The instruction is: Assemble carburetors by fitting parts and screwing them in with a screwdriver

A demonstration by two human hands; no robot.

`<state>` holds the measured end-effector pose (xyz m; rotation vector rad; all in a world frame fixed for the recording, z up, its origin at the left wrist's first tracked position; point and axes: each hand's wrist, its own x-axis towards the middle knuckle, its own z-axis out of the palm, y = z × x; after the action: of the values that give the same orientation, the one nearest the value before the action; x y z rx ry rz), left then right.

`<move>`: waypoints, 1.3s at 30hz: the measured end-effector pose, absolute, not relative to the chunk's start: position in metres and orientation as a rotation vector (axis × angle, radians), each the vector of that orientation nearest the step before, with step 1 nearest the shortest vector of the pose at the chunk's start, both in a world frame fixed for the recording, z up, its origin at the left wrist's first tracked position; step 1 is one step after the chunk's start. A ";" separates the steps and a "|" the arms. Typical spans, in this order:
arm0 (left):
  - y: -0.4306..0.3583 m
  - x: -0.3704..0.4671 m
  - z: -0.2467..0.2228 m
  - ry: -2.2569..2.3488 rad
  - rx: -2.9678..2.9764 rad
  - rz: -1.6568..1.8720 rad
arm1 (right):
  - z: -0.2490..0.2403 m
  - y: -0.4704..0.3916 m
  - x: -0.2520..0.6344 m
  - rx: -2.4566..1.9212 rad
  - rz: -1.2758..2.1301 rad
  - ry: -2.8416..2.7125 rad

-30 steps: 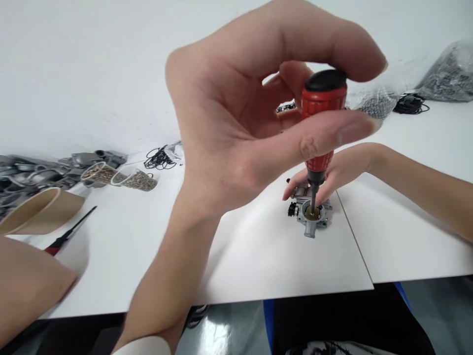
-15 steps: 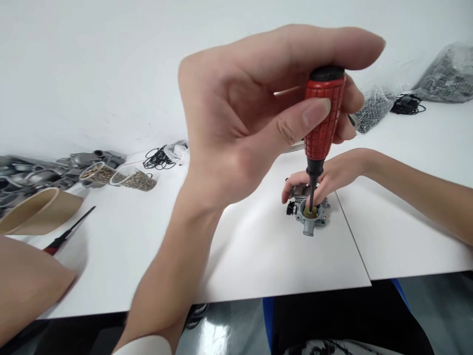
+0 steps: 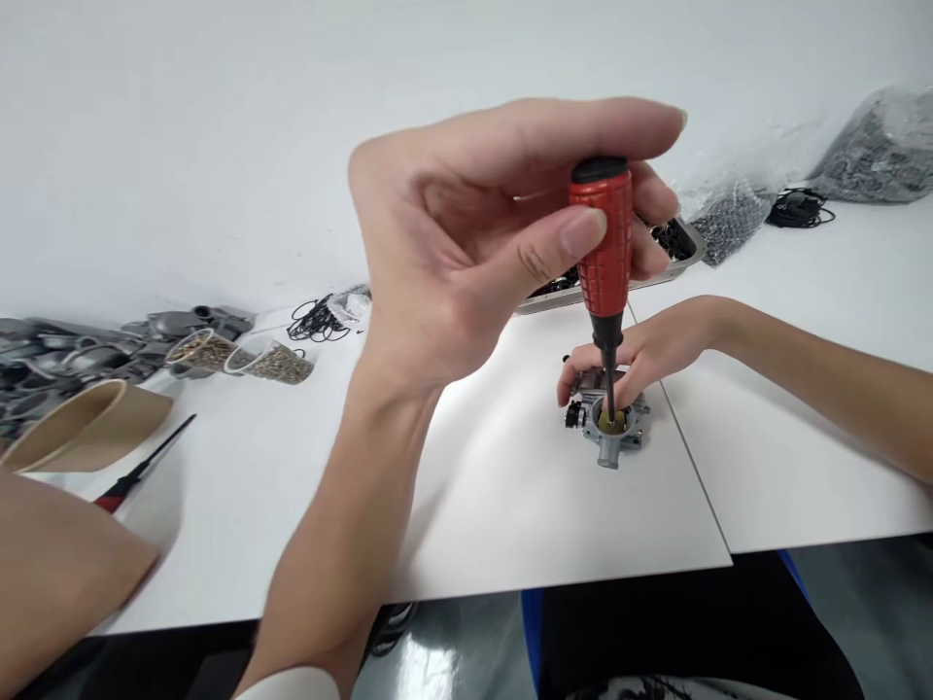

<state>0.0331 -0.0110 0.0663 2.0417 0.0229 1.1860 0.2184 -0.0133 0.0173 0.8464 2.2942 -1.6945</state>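
Observation:
My left hand [image 3: 466,243] is raised over the table, its thumb and fingers closed around the red handle of a screwdriver [image 3: 606,233] with a black end cap. The screwdriver stands nearly upright, its dark shaft reaching down into the round bore of a small grey metal carburetor [image 3: 608,452]. At the tip is a brass-coloured plate [image 3: 610,425] inside that bore; the exact contact at the screw is too small to make out. From the right, my right hand [image 3: 648,350] grips the carburetor against the white table, fingers round its far side and thumb beside the bore.
Behind my left hand is a metal tray [image 3: 689,243] of dark parts. Bagged parts [image 3: 736,219] and black cords [image 3: 798,207] lie at the right back. On the left are grey castings [image 3: 94,355], cups of small parts [image 3: 273,362], a second screwdriver [image 3: 146,467] and another person's arm [image 3: 65,554].
My left hand and the screwdriver handle have shifted left and slightly down, showing more of the tray. The tip stays in the bore, and my right hand has barely moved.

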 end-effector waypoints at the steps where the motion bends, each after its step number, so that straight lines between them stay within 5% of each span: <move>1: -0.009 0.032 0.066 -0.014 2.088 1.160 | 0.017 -0.014 0.219 0.848 -1.702 2.293; 9: -0.004 0.043 0.063 -0.041 2.042 1.358 | 0.013 -0.011 0.220 0.786 -1.658 2.339; 18: -0.017 0.036 0.067 0.019 1.834 1.079 | 0.009 -0.008 0.220 0.731 -1.676 2.336; 30: -0.005 0.044 0.061 -0.072 2.123 1.345 | 0.008 -0.007 0.219 0.720 -1.659 2.380; 39: 0.003 0.041 0.061 -0.258 2.130 1.146 | 0.007 -0.006 0.219 0.722 -1.671 2.380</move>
<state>0.0406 0.0029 0.0606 2.1304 -0.2582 1.1461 0.2188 -0.0064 0.0072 0.7216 2.3803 -1.6709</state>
